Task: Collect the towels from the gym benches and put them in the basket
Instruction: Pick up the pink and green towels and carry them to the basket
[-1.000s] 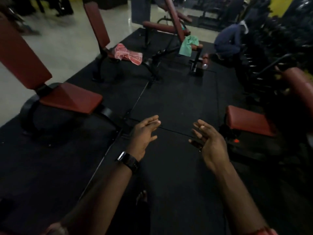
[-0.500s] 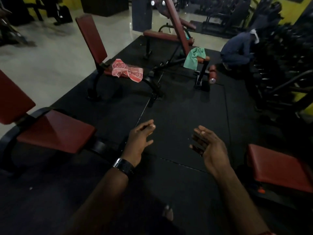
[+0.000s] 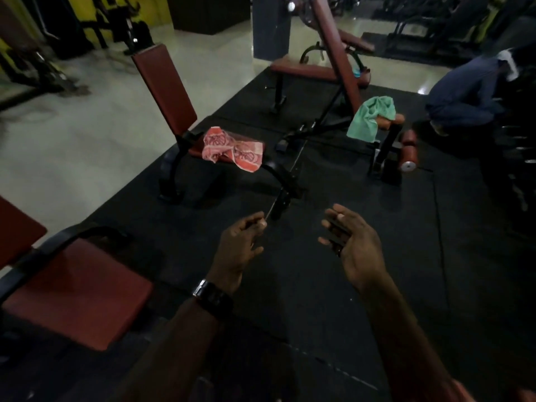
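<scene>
A pink patterned towel [image 3: 232,149] lies crumpled on the seat of a red upright bench [image 3: 165,88] ahead of me. Farther right, a green towel [image 3: 369,118] hangs over the end of an inclined red bench [image 3: 333,50]. My left hand [image 3: 239,248], with a dark watch on the wrist, is held out in front of me, fingers apart and holding nothing. Beside it my right hand [image 3: 352,246] is also open and holds nothing. Both hands are well short of the pink towel. No basket is in view.
Another red bench seat [image 3: 78,291] stands close at my lower left. A person in blue [image 3: 467,91] crouches at the far right by dark racks. A flat red bench [image 3: 307,72] stands behind. Black rubber mats [image 3: 362,198] cover the floor here, pale tiles [image 3: 87,126] on the left.
The view has moved forward: both towels and their benches are closer and larger, and the near left bench has slid lower left. My hands stay held out and open.
</scene>
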`<state>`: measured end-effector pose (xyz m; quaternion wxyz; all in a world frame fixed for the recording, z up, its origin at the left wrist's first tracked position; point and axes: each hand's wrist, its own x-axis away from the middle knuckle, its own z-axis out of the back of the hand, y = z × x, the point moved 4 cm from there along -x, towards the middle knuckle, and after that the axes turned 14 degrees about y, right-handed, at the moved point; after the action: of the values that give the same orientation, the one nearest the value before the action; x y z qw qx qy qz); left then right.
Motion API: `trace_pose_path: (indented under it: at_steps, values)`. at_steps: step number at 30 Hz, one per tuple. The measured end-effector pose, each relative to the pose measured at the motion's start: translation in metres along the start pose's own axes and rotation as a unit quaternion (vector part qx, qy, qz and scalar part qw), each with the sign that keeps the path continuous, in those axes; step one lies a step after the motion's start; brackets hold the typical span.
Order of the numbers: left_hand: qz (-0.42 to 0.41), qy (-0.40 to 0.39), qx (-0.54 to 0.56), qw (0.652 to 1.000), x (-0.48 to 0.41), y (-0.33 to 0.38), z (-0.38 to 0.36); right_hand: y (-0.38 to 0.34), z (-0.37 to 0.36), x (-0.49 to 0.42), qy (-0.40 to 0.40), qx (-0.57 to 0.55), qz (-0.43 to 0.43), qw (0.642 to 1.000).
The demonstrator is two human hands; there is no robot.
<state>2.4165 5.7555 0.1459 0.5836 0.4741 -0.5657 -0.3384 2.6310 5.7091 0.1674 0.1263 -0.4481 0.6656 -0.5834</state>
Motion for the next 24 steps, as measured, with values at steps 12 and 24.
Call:
trace_pose_path:
  at_steps: [12,24]
  values:
    - [0.035,0.003,0.056,0.998,-0.282,0.068,-0.115,-0.028,-0.153,-0.274,-0.007,0.052,-0.003,0.999]
    - [0.097,0.034,0.004,0.995,-0.544,0.114,-0.193,-0.027,-0.314,-0.511,0.006,0.063,-0.061,0.996]
